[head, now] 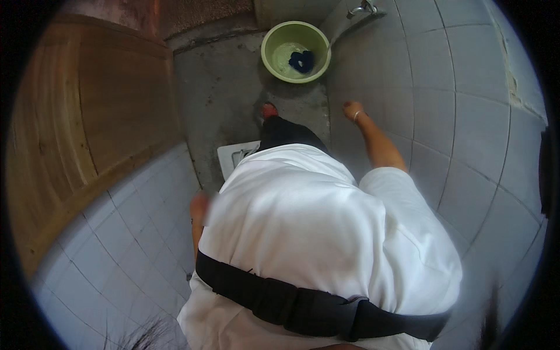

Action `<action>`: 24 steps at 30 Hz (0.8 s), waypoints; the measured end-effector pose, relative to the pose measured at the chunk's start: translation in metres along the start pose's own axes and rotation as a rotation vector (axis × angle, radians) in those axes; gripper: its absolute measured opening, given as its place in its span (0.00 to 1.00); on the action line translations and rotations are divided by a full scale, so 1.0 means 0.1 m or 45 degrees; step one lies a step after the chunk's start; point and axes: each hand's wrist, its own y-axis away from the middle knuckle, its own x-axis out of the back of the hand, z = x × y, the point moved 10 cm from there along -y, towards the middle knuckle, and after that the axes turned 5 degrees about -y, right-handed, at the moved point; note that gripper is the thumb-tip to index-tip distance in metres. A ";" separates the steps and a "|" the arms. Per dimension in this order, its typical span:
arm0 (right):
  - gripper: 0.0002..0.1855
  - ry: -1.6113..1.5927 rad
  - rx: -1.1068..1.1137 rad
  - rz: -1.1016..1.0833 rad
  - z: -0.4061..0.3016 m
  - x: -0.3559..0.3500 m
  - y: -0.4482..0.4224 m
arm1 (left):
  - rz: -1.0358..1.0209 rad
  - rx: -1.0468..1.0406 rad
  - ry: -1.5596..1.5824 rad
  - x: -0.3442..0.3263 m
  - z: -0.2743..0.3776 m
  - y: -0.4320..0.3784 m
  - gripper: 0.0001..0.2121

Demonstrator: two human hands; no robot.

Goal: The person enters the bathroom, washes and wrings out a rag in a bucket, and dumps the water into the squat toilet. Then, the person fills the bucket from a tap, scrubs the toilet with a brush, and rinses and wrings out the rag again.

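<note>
My right hand (353,111), with a pale bracelet at the wrist, hangs beside the tiled wall on the right. Nothing shows in it, but its fingers are too small to make out. On the other side, my left hand (200,208) is blurred and partly hidden by my white shirt; whether it holds anything cannot be seen. Ahead on the floor stands a light green plastic basin (270,61) with water inside. A dark blue cloth (302,61) lies in that water. From the metal tap (365,8) above, a thin stream of water falls into the basin's right side.
Grey tiled wall (431,113) closes in on the right. To the left are a wooden door (127,100) and low white tiling (144,214). A white ceramic fixture (226,157) sits in the concrete floor (210,87) by my red-shod foot (269,110).
</note>
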 end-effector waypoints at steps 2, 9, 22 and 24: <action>0.17 -0.099 0.010 0.046 0.05 0.12 -0.13 | -0.006 -0.062 0.006 0.74 0.14 -0.29 0.05; 0.16 -0.238 0.007 0.336 -0.02 0.53 -0.29 | 0.018 0.974 1.931 0.60 -0.93 -0.77 0.11; 0.15 -0.752 -0.503 0.354 0.55 -0.63 0.55 | -0.509 0.329 1.451 1.21 -1.29 -3.30 0.10; 0.15 -0.906 -0.585 0.438 0.39 -0.81 0.69 | -0.365 -0.050 1.212 1.17 -1.76 -3.84 0.10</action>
